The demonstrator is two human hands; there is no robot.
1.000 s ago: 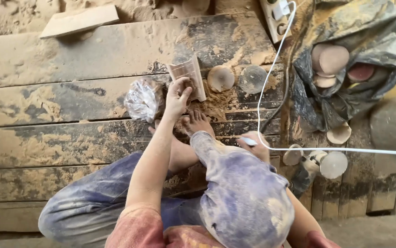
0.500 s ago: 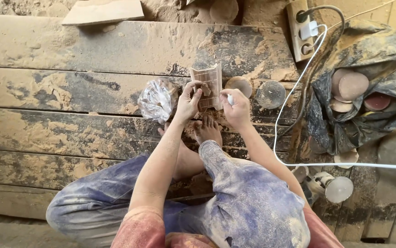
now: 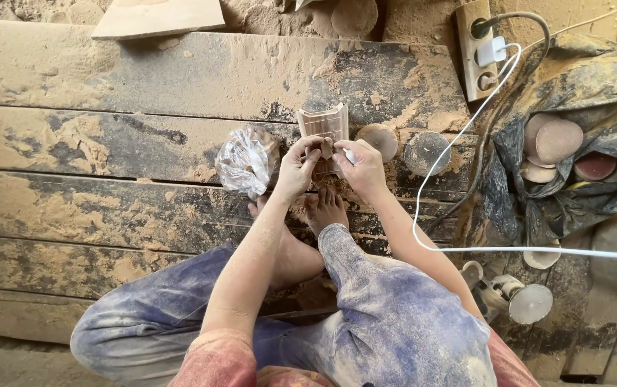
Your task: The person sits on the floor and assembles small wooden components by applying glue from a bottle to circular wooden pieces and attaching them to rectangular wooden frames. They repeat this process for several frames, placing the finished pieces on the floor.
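I sit cross-legged on dusty wooden planks. A small ribbed wooden block (image 3: 325, 123) stands upright in front of my bare foot (image 3: 325, 210). My left hand (image 3: 297, 166) grips its lower left side, fingers curled on it. My right hand (image 3: 363, 166) is against the block's lower right side and holds a small white object (image 3: 349, 155) between its fingers. The lower part of the block is hidden by both hands.
A crumpled clear plastic bag (image 3: 245, 162) lies left of my hands. Two round sanding discs (image 3: 378, 138) (image 3: 426, 152) lie right of the block. A power strip (image 3: 477, 47) with a white cable, a dark bag of discs (image 3: 560, 143) and a sander (image 3: 517, 297) are at right.
My right hand came up from beside my knee to the block. The block, first tilted in my left hand alone, is now upright between both hands.
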